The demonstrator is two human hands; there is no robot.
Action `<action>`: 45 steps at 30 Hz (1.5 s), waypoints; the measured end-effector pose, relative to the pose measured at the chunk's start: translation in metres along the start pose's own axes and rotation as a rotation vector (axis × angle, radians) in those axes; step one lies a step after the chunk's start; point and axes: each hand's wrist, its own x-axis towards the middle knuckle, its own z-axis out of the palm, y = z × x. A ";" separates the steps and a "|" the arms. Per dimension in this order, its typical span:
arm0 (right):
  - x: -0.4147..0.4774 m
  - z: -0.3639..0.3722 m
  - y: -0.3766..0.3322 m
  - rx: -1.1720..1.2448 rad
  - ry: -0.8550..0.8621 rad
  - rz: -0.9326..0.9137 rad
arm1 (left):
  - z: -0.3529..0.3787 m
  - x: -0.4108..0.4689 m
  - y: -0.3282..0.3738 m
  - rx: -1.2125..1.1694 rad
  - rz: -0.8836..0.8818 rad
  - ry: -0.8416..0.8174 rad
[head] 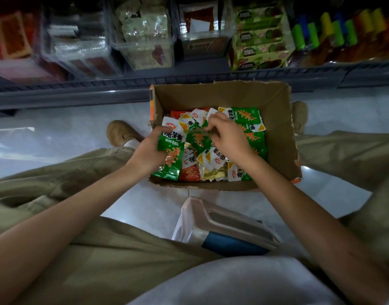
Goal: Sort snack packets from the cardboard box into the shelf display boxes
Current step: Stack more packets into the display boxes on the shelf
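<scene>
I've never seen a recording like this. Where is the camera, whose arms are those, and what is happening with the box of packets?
No robot here: one camera sits on a person's head and looks down at their own arms. A cardboard box stands on the pale floor between their legs, full of loose green, orange and gold snack packets. The left hand grips a green packet at the box's near left corner. The right hand pinches a second packet, blurred, above the pile. Beyond the box runs a shelf with clear display boxes, where the packets should go.
</scene>
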 end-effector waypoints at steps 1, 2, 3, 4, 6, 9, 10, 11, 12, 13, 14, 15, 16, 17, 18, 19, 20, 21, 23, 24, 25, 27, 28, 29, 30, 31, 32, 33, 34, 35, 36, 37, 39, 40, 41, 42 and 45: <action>0.003 -0.009 -0.011 0.078 0.084 -0.031 | -0.001 0.003 0.005 -0.079 -0.009 -0.002; 0.005 -0.015 -0.020 0.156 0.153 -0.057 | -0.003 0.006 0.010 -0.164 -0.011 0.004; 0.005 -0.021 -0.027 0.210 0.208 -0.090 | -0.005 0.008 0.017 -0.243 -0.005 0.018; 0.003 -0.026 -0.033 0.227 0.245 -0.132 | -0.006 0.012 0.024 -0.300 0.016 0.040; -0.002 -0.031 -0.040 0.176 0.264 -0.234 | -0.008 0.019 0.040 -0.319 0.087 0.106; -0.008 -0.034 -0.046 0.049 0.239 -0.326 | -0.007 0.027 0.066 -0.348 0.210 0.169; -0.008 -0.036 -0.048 0.051 0.235 -0.326 | -0.007 0.027 0.074 -0.389 0.227 0.161; -0.008 -0.038 -0.050 0.068 0.234 -0.318 | -0.005 0.027 0.080 -0.429 0.239 0.144; -0.007 -0.041 -0.052 0.086 0.239 -0.309 | -0.005 0.025 0.085 -0.446 0.255 0.131; -0.005 -0.046 -0.054 0.094 0.250 -0.301 | -0.004 0.024 0.090 -0.437 0.278 0.124; -0.002 -0.053 -0.055 0.095 0.266 -0.294 | -0.003 0.023 0.096 -0.425 0.314 0.123; 0.001 -0.060 -0.056 0.088 0.283 -0.292 | -0.002 0.022 0.103 -0.424 0.354 0.133; 0.004 -0.069 -0.058 0.074 0.299 -0.292 | -0.002 0.020 0.111 -0.436 0.392 0.143; 0.007 -0.079 -0.059 0.057 0.314 -0.289 | -0.002 0.020 0.119 -0.453 0.417 0.155; 0.010 -0.090 -0.062 0.038 0.328 -0.281 | -0.003 0.021 0.127 -0.465 0.434 0.163; 0.015 -0.101 -0.064 0.021 0.337 -0.275 | -0.005 0.021 0.135 -0.464 0.441 0.170; 0.020 -0.113 -0.066 -0.002 0.333 -0.277 | -0.007 0.021 0.143 -0.453 0.447 0.179; 0.025 -0.124 -0.069 -0.027 0.326 -0.282 | -0.011 0.021 0.150 -0.438 0.459 0.193; 0.035 -0.145 -0.073 -0.021 0.329 -0.277 | -0.020 0.023 0.167 -0.388 0.509 0.253; 0.039 -0.154 -0.076 0.038 0.346 -0.257 | -0.025 0.024 0.176 -0.359 0.541 0.294; 0.045 -0.162 -0.080 0.155 0.365 -0.219 | -0.030 0.023 0.185 -0.337 0.576 0.339; 0.057 -0.181 -0.093 0.488 0.399 -0.128 | -0.038 0.023 0.205 -0.249 0.707 0.459; 0.064 -0.192 -0.100 0.661 0.409 -0.082 | -0.041 0.023 0.215 -0.173 0.779 0.508; 0.071 -0.203 -0.107 0.798 0.404 -0.051 | -0.043 0.022 0.225 -0.074 0.842 0.549; 0.078 -0.214 -0.112 0.873 0.388 -0.051 | -0.046 0.022 0.234 0.027 0.891 0.594; 0.085 -0.223 -0.117 0.878 0.377 -0.087 | -0.049 0.022 0.241 0.096 0.925 0.644; 0.091 -0.231 -0.122 0.842 0.370 -0.139 | -0.053 0.021 0.248 0.114 0.953 0.682; 0.098 -0.238 -0.128 0.800 0.367 -0.189 | -0.058 0.021 0.255 0.104 0.981 0.701; 0.104 -0.243 -0.133 0.781 0.364 -0.223 | -0.064 0.022 0.261 0.107 1.010 0.718; 0.111 -0.248 -0.138 0.790 0.350 -0.240 | -0.069 0.022 0.266 0.141 1.035 0.748; 0.116 -0.252 -0.146 0.832 0.329 -0.243 | -0.074 0.023 0.270 0.193 1.047 0.782; 0.121 -0.255 -0.152 0.867 0.314 -0.241 | -0.079 0.024 0.273 0.234 1.046 0.812; 0.130 -0.264 -0.163 0.875 0.301 -0.235 | -0.089 0.023 0.279 0.270 1.029 0.869; 0.133 -0.268 -0.168 0.876 0.287 -0.230 | -0.092 0.022 0.282 0.272 1.036 0.896; 0.136 -0.273 -0.171 0.892 0.268 -0.231 | -0.096 0.021 0.284 0.267 1.050 0.919; 0.139 -0.277 -0.174 0.917 0.248 -0.238 | -0.100 0.022 0.286 0.267 1.062 0.933; 0.152 -0.289 -0.180 0.866 0.220 -0.287 | -0.112 0.026 0.292 0.240 1.092 0.958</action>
